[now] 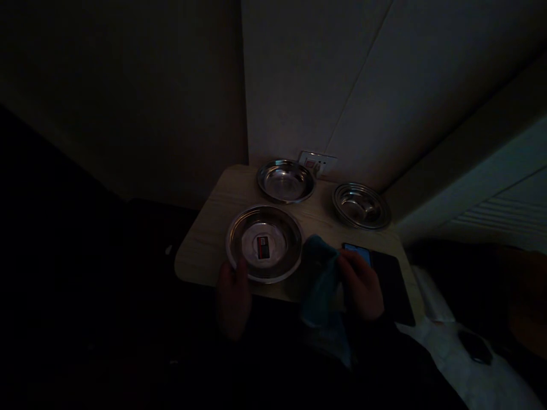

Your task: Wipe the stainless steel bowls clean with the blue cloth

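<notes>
My left hand grips the near-left rim of a round, shallow steel plate, thumb on the inner side. The plate has a dark label with red on its base. In my right hand a teal cloth is pinched between thumb and fingers and hangs down to the right of the plate. A second steel plate lies behind the first, near the wall. To the right sits a stack of steel plates. The scene is very dark, so finger detail is faint.
Everything stands on a small pale table against a wall with a socket. A phone and a dark flat mat lie at the right. Beyond the table edge, a dark object rests on white bedding.
</notes>
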`<state>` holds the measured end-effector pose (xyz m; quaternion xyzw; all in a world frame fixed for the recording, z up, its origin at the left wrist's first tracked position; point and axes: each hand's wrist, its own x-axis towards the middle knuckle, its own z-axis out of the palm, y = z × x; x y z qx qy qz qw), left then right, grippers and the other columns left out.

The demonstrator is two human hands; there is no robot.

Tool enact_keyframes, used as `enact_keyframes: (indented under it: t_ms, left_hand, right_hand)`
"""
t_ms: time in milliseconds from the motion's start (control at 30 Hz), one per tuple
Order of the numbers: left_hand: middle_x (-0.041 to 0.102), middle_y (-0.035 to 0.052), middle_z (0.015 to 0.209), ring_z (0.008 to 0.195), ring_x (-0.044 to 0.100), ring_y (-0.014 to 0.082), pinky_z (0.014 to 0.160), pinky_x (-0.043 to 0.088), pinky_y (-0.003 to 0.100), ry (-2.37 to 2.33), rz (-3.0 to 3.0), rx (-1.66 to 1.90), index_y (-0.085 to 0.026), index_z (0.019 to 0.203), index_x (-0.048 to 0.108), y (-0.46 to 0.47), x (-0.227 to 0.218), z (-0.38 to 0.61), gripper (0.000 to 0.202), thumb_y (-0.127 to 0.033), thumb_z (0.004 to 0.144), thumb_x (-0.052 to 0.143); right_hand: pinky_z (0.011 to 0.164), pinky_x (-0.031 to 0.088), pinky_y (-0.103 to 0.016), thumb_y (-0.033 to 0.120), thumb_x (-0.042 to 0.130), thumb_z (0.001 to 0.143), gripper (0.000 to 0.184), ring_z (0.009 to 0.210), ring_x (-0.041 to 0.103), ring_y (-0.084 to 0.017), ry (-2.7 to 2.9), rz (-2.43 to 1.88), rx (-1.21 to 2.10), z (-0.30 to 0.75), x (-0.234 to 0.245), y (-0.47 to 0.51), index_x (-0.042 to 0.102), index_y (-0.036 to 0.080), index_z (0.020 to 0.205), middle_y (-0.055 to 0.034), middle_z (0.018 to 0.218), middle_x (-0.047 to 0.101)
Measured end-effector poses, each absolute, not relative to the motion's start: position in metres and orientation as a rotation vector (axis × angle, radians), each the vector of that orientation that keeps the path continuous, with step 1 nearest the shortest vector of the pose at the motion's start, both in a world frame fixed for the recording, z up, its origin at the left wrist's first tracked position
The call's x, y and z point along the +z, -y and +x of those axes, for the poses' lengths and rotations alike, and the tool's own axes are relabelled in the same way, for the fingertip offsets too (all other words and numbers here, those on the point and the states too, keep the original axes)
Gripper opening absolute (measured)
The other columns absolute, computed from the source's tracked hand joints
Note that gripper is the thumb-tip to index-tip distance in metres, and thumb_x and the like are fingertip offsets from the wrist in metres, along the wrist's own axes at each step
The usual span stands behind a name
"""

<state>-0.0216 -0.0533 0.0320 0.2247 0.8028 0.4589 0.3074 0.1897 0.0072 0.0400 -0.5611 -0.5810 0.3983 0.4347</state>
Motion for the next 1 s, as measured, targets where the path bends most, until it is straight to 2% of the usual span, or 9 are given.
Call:
enact_keyframes:
  t_ms: [167, 333, 500, 667, 867, 1000]
  left_hand:
    - [0.064, 0.0052, 0.089, 0.08, 0.057, 0.0198, 0.07, 0.041, 0.03, -2.047, 0.527, 1.158, -0.018, 0.085, 0.056, 0.055, 0.035, -0.026, 0.034, -0.05, 0.081, 0.044]
    - [0.064, 0.0058, 0.082, 0.074, 0.058, 0.0204, 0.065, 0.041, 0.031, -2.049, 0.509, 1.115, -0.018, 0.083, 0.056, 0.061, 0.038, -0.027, 0.044, -0.059, 0.077, 0.044]
    - [0.063, 0.0045, 0.068, 0.058, 0.054, 0.0175, 0.053, 0.038, 0.028, -1.91, 0.496, 1.087, -0.016, 0.083, 0.058, 0.07, 0.037, -0.017, 0.046, -0.06, 0.071, 0.053]
    - [0.046, -0.006, 0.045, 0.042, 0.044, 0.0114, 0.042, 0.031, 0.023, -1.817, 0.431, 1.133, -0.017, 0.081, 0.056, 0.074, 0.039, -0.011, 0.038, -0.055, 0.072, 0.055]
    - [0.043, -0.0071, 0.043, 0.041, 0.041, 0.0084, 0.041, 0.03, 0.02, -1.827, 0.443, 1.188, -0.018, 0.07, 0.051, 0.075, 0.038, -0.013, 0.034, -0.052, 0.073, 0.054]
    - [0.041, -0.0077, 0.041, 0.04, 0.039, 0.0087, 0.04, 0.029, 0.02, -1.771, 0.416, 1.195, -0.017, 0.076, 0.055, 0.075, 0.038, -0.013, 0.035, -0.052, 0.071, 0.056]
  right_hand:
    - [0.055, 0.043, -0.026, 0.048, 0.065, 0.07, 0.03, 0.059, 0.056, -0.015, 1.021, -1.273, 1.345, 0.185, 0.024, 0.0, 0.061, 0.021, 0.083, 0.0015, 0.067, 0.063]
    - [0.059, 0.045, -0.029, 0.049, 0.061, 0.073, 0.028, 0.065, 0.058, -0.018, 1.0, -1.243, 1.396, 0.179, 0.02, 0.004, 0.06, 0.023, 0.085, -0.0001, 0.073, 0.066]
    - [0.057, 0.045, -0.028, 0.05, 0.06, 0.072, 0.031, 0.064, 0.058, -0.018, 1.195, -1.398, 1.176, 0.187, 0.03, 0.003, 0.062, 0.021, 0.083, -0.0013, 0.071, 0.065]
    - [0.054, 0.044, -0.027, 0.049, 0.059, 0.075, 0.033, 0.062, 0.057, -0.017, 1.283, -1.467, 0.888, 0.203, 0.048, -0.002, 0.065, 0.019, 0.086, -0.0026, 0.072, 0.066]
    - [0.065, 0.049, -0.034, 0.046, 0.057, 0.077, 0.03, 0.076, 0.063, -0.022, 1.478, -1.486, 0.588, 0.206, 0.062, -0.005, 0.067, 0.019, 0.087, -0.0053, 0.081, 0.07]
    - [0.072, 0.052, -0.034, 0.045, 0.055, 0.079, 0.03, 0.083, 0.065, -0.022, 1.59, -1.474, 0.558, 0.2, 0.059, -0.004, 0.068, 0.02, 0.091, -0.0058, 0.09, 0.071]
